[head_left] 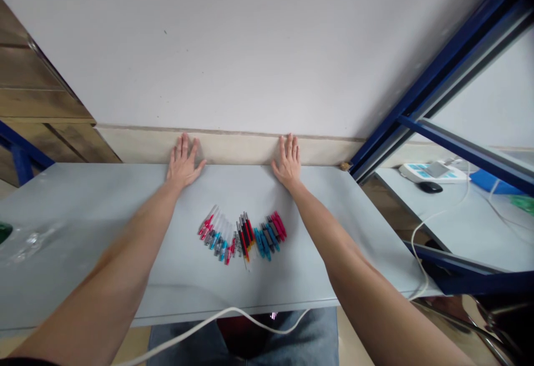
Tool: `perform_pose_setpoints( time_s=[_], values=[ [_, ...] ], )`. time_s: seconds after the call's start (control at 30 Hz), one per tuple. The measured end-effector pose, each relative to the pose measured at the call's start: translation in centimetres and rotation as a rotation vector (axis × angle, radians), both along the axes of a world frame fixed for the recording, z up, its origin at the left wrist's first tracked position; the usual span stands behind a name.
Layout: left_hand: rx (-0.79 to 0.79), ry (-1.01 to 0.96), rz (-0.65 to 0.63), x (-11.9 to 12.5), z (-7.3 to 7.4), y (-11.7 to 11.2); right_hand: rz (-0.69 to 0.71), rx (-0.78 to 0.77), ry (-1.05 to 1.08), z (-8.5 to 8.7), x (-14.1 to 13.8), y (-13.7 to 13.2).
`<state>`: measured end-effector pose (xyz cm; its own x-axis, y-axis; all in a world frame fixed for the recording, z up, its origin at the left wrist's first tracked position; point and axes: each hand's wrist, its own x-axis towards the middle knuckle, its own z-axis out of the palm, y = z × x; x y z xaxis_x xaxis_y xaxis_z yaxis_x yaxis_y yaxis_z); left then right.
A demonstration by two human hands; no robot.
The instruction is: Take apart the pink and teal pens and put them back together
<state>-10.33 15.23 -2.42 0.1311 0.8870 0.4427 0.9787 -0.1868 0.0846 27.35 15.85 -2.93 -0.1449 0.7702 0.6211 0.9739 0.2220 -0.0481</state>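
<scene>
My left hand (183, 161) rests with fingers spread against the pale skirting at the table's back edge. To the right, my right hand (287, 160) lies the same way, palm down and fingers apart. Neither holds anything. Between my forearms several pen parts lie in a fan on the table. Clear pen barrels (217, 234) with pink, grey and blue ends make up the left side. Pen refills (246, 231) with red and black ink and yellow ends lie in the middle. On the right are blue, grey and pink grip sections (270, 236). Tiny parts near the refills, perhaps springs, are hard to make out.
The grey table (325, 210) meets a white wall (233, 49). A crumpled clear plastic bag (31, 243) lies far left. A white cable (233, 311) loops over my lap. Past the blue frame (417, 88) at right, a black mouse (430, 187) sits on another table.
</scene>
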Motion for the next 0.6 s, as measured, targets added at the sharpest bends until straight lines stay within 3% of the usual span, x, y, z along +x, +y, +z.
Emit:
perform_pose_setpoints(
  time_s=[0.2,0.6],
  values=[
    [-0.032,-0.018,-0.011,-0.2,-0.3,0.2,0.002,-0.031,-0.040,-1.0,0.3,0.4],
    [-0.068,-0.012,0.007,-0.2,-0.5,0.3,-0.017,-0.254,-0.013,-3.3,0.5,1.5]
  ],
)
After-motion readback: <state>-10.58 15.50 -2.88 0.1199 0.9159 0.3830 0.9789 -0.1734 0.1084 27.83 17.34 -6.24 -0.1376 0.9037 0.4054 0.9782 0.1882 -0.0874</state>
